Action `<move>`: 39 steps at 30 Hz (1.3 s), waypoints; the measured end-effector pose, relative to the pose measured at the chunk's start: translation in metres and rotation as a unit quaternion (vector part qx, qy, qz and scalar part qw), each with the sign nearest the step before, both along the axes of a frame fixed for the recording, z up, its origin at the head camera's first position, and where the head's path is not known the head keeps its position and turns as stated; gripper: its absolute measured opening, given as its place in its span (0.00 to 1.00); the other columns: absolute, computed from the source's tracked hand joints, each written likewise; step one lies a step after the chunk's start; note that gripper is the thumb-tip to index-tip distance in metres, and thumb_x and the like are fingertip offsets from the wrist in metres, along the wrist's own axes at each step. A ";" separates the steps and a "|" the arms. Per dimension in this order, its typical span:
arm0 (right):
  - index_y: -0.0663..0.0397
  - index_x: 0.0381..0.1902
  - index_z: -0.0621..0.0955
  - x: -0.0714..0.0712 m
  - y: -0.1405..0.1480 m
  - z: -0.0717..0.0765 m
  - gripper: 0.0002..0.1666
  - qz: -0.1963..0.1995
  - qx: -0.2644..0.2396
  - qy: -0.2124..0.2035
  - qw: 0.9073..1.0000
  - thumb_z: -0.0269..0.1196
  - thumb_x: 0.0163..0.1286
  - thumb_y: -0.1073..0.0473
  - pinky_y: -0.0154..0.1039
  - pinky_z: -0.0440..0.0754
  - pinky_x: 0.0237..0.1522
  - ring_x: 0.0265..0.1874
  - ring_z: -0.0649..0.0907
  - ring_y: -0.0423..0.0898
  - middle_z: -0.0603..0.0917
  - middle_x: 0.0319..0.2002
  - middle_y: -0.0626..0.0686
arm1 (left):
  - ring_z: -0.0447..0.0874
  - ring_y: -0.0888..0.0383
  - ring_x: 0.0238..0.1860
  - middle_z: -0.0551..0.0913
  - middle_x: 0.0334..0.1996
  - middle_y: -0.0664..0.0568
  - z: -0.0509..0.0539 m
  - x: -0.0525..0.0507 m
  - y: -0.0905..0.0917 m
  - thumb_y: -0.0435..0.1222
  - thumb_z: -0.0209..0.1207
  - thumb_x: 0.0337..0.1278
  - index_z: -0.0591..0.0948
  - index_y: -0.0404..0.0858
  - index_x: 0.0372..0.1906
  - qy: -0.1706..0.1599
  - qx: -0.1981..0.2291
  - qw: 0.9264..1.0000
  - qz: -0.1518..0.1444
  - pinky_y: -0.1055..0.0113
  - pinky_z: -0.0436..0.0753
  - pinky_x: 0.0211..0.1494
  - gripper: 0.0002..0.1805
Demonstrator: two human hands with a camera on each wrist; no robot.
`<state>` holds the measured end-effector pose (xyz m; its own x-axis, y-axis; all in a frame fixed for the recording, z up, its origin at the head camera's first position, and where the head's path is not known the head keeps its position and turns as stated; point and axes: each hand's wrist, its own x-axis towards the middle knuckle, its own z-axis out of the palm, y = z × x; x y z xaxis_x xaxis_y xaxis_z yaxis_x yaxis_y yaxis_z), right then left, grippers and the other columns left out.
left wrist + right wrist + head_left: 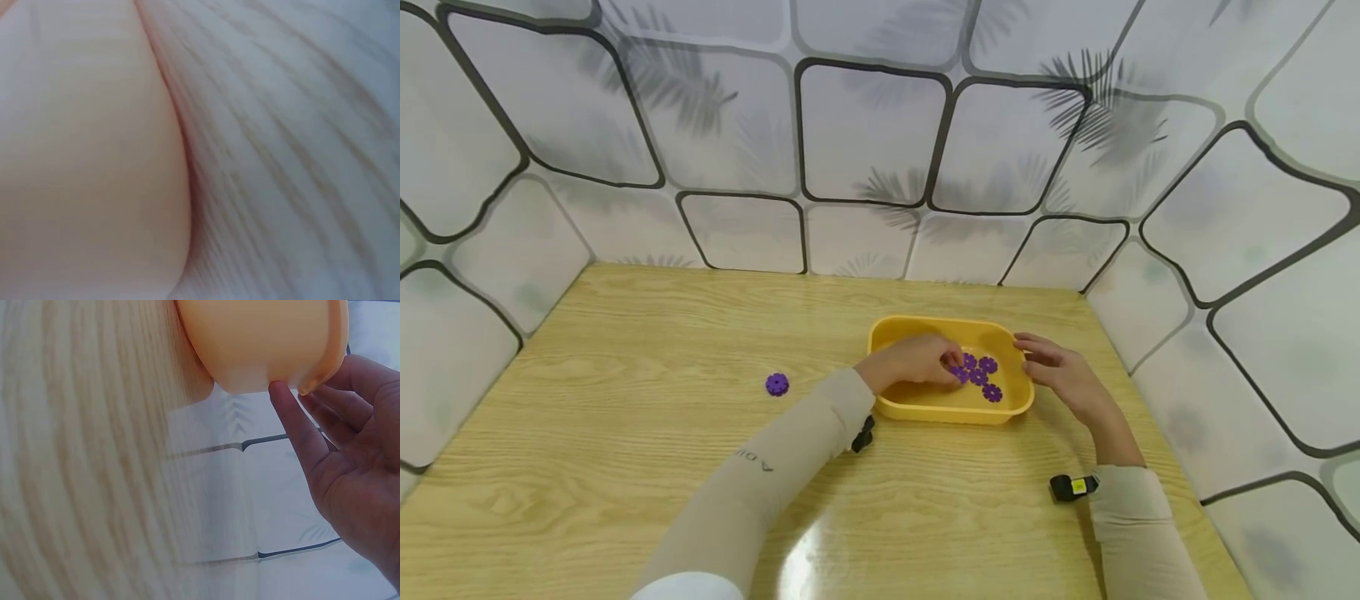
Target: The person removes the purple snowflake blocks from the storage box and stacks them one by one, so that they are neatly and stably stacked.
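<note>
A yellow plastic basin stands on the table. Inside its right half lie several small purple flower-shaped pieces. My left hand reaches over the basin's left side, its fingers and thumb pinching one purple piece at the left of the cluster; the fingertips partly cover it. At the basin's right end, my right hand holds the rim. In the right wrist view, the thumb of that hand presses the outer wall while other fingers bend at the rim. The left wrist view shows only the basin wall and tabletop.
One more purple flower-shaped piece lies on the wooden table, left of the basin. Patterned walls border the table at the back and both sides. Each wrist carries a small black camera.
</note>
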<state>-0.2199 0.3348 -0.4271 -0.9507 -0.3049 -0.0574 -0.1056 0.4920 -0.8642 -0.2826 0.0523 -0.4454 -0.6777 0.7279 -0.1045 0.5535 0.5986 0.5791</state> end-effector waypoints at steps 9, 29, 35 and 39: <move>0.57 0.74 0.69 -0.003 -0.003 0.002 0.31 0.001 -0.001 0.001 1.000 0.57 0.79 0.52 0.25 0.77 0.54 0.74 0.66 0.60 0.58 0.79 0.54 | 0.79 0.59 0.51 0.84 0.50 0.54 0.015 -0.001 -0.011 0.47 0.66 0.62 0.82 0.43 0.58 -0.013 0.056 0.998 0.005 0.67 0.76 0.61 0.22; 0.57 0.74 0.69 0.000 0.001 -0.002 0.31 -0.005 -0.002 -0.003 1.000 0.57 0.79 0.52 0.26 0.77 0.55 0.73 0.66 0.60 0.58 0.79 0.55 | 0.80 0.56 0.47 0.82 0.51 0.60 0.045 0.015 -0.097 0.54 0.64 0.63 0.81 0.53 0.56 0.033 0.072 0.994 0.075 0.60 0.78 0.47 0.20; 0.57 0.74 0.69 0.001 0.001 -0.002 0.31 -0.006 -0.001 -0.007 1.000 0.56 0.79 0.52 0.27 0.78 0.57 0.74 0.65 0.60 0.58 0.79 0.55 | 0.76 0.58 0.38 0.82 0.49 0.62 0.046 0.026 -0.124 0.54 0.65 0.62 0.82 0.54 0.56 0.031 0.067 0.992 0.103 0.62 0.76 0.39 0.20; 0.57 0.74 0.69 0.000 0.001 -0.002 0.31 -0.006 -0.003 -0.009 1.000 0.57 0.79 0.52 0.27 0.77 0.56 0.74 0.65 0.60 0.58 0.79 0.55 | 0.76 0.58 0.36 0.82 0.47 0.63 0.043 0.034 -0.143 0.54 0.65 0.61 0.82 0.54 0.55 0.037 0.060 0.991 0.118 0.62 0.76 0.36 0.19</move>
